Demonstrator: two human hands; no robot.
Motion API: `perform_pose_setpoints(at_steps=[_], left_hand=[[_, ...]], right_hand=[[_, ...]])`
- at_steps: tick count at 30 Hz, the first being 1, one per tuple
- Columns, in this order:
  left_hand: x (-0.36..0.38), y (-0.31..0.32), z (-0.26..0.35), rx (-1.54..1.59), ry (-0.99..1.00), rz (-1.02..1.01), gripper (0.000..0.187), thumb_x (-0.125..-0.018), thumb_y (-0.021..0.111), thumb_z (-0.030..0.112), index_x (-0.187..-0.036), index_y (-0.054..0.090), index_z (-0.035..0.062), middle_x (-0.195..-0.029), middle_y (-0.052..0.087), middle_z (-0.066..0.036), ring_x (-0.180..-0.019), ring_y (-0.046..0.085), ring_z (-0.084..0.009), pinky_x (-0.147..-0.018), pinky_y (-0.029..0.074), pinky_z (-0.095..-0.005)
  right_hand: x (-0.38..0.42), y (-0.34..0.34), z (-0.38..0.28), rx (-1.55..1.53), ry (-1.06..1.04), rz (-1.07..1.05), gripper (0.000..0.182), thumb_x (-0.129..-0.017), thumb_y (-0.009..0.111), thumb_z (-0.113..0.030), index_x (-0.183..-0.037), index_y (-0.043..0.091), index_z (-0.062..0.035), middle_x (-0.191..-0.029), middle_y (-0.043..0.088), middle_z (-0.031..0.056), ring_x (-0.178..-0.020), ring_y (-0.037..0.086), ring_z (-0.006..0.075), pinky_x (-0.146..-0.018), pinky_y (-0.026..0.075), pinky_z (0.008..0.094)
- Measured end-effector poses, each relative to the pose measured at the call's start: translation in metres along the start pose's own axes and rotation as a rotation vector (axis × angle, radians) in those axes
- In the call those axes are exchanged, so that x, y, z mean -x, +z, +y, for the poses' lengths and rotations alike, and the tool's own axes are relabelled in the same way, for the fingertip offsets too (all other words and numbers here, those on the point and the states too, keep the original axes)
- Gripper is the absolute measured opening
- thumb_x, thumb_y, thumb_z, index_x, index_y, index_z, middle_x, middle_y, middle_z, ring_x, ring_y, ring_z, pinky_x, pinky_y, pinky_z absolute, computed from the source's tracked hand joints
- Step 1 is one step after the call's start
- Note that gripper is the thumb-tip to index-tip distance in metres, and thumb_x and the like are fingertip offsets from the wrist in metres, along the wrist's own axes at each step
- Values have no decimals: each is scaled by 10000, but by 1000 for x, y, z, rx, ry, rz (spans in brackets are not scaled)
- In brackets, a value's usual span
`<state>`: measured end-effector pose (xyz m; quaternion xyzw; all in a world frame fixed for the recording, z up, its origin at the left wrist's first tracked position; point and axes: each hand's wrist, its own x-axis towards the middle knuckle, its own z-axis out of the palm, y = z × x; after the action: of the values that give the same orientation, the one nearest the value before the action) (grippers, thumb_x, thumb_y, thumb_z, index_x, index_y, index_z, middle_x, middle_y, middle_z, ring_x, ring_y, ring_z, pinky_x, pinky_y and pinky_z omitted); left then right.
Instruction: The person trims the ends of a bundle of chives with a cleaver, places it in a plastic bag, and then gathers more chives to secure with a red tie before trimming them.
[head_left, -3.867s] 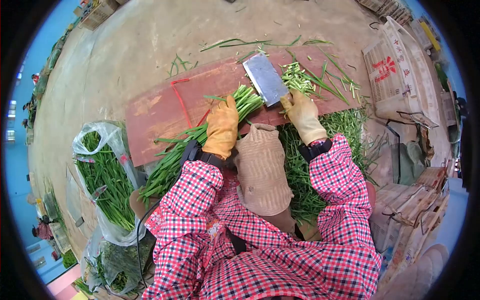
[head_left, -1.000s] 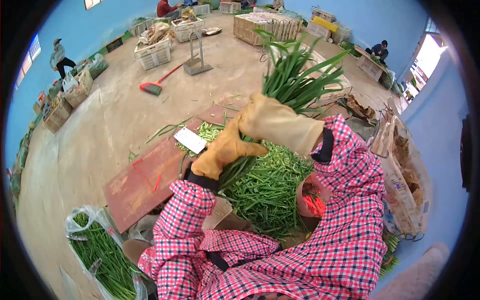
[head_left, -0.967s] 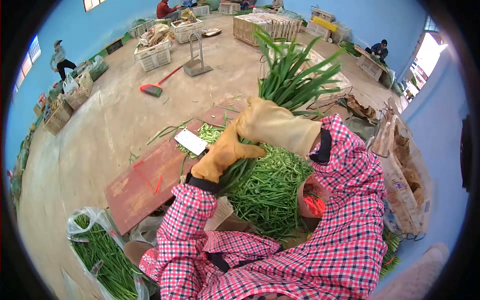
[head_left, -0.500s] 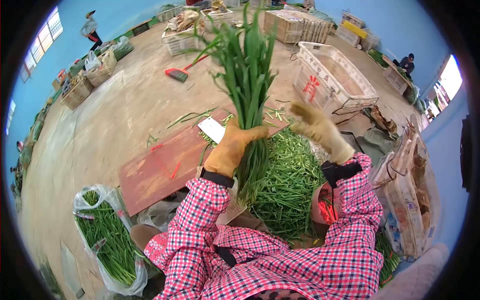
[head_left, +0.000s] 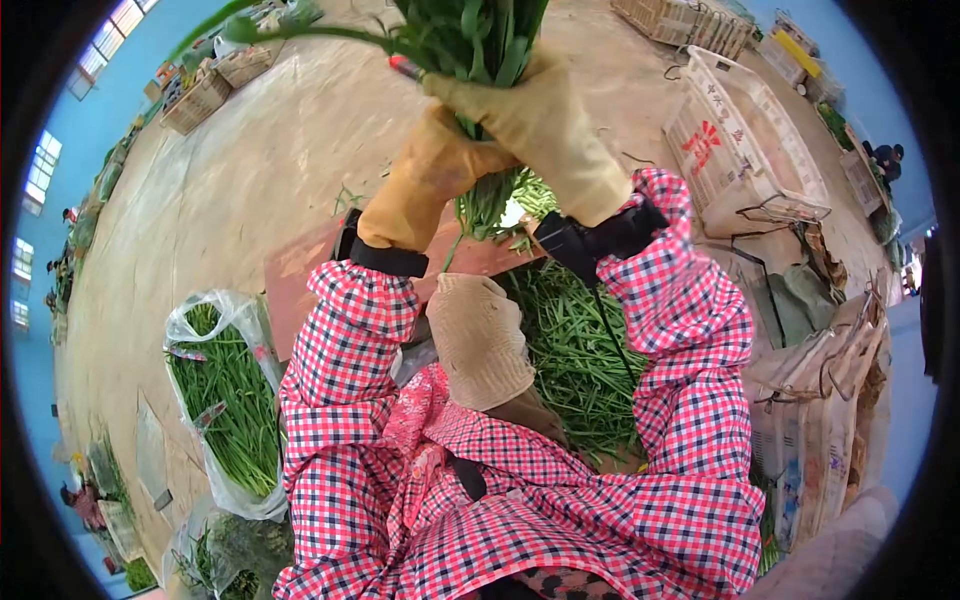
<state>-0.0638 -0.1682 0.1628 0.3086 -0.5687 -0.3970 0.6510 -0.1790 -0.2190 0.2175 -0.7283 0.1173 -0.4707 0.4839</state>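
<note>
Pale floor point(head_left: 240, 190) spreads between blue walls point(head_left: 50, 235) in a large, daylit room. At left, long greens point(head_left: 225, 400) fill a clear plastic bag point(head_left: 262, 508) beside a reddish worktop point(head_left: 320, 265). Near centre, a person's gloved left hand point(head_left: 435, 170) closes round a bunch of leafy green stalks point(head_left: 475, 35) raised above the worktop, its thumb laid across the front. Just above and to the right, the gloved right hand point(head_left: 545, 125) also clamps the bunch, its fingers point(head_left: 455, 93) drawn together across the stalks; a small red-and-dark item point(head_left: 403, 66) shows at their tips, too small to identify. The bunch looks light and pliant, its leaves likely to flop, bruise under hard squeezing and slide against one another, so the gathered middle seems the surest hold, palms wrapped rather than pinching. Lower right, loose cut greens point(head_left: 585, 360) lie heaped; farther right, a white crate point(head_left: 700, 160) stands well apart.
</note>
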Motion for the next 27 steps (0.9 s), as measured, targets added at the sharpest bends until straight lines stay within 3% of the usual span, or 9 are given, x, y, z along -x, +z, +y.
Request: perform_pose_setpoints(at_steps=[1, 5, 8, 11, 14, 17, 20, 24, 27], left_hand=[[1, -13, -12, 364, -122, -6, 452, -893, 694, 220, -1273, 567, 11, -1223, 643, -120, -1065, 643, -241, -841, 575, -437], [24, -20, -45, 178, -243, 408, 422, -967, 572, 293, -1307, 546, 45, -1278, 605, -136, -1111, 629, -325, -868, 579, -521], [26, -54, -69, -762, 171, 201, 416, -902, 662, 245, -1249, 581, 31, -1230, 638, -143, -1099, 637, -291, -873, 558, -435], [13, -66, -76, -1190, 288, 278, 413, -831, 743, 163, -1199, 617, 24, -1157, 667, -118, -1046, 630, -223, -829, 530, -381], [10, -62, -89, -694, 439, 365, 388, -812, 757, 115, -1165, 634, 11, -1069, 687, -77, -964, 635, -182, -813, 516, -325], [17, -56, -82, -396, 211, 460, 339, -820, 767, 109, -1114, 649, -9, -953, 697, -53, -847, 652, -160, -753, 508, -289], [11, -52, -49, -254, 177, 591, 245, -828, 778, 99, -1024, 677, -8, -857, 695, -35, -732, 651, -141, -684, 508, -272], [30, -63, 14, -160, -69, 720, 300, -905, 712, 307, -936, 680, 11, -788, 663, -58, -737, 633, -158, -723, 521, -310], [30, -71, 32, 201, 179, 803, 268, -882, 699, 257, -729, 569, 79, -691, 578, -62, -716, 632, -230, -768, 540, -381]], right_hand=[[4, 7, 14, -25, 28, -16, 403, -756, 844, -232, -1079, 697, -40, -948, 739, 54, -839, 664, 120, -777, 542, 298], [10, 22, 80, 38, 112, -127, 418, -751, 844, -247, -1061, 686, -15, -921, 727, 65, -813, 641, 128, -756, 536, 309], [4, 26, 63, 243, 176, -177, 426, -765, 817, -304, -1034, 692, 2, -849, 721, 93, -757, 644, 153, -727, 535, 323], [-4, 37, 55, 239, 215, -122, 430, -765, 816, -312, -1025, 696, 10, -837, 722, 103, -753, 656, 157, -706, 533, 320], [-4, 48, 66, 197, 225, -31, 456, -755, 798, -190, -1156, 654, -28, -985, 726, 107, -912, 674, 197, -826, 525, 330], [-15, 35, 77, 57, 312, -206, 543, -775, 798, -202, -1249, 602, -21, -1101, 706, 105, -999, 657, 186, -871, 514, 317], [-9, 10, 58, -75, -128, -93, 554, -825, 766, -197, -1303, 568, 0, -1212, 664, 106, -1092, 624, 178, -926, 493, 308], [59, -68, 39, -112, 14, 70, 478, -934, 649, -244, -1341, 562, -10, -1266, 634, 97, -1169, 591, 193, -987, 465, 320], [126, -103, 98, -225, 404, 82, 512, -974, 597, -355, -1365, 545, -29, -1312, 611, 122, -1222, 563, 215, -1032, 442, 348]])
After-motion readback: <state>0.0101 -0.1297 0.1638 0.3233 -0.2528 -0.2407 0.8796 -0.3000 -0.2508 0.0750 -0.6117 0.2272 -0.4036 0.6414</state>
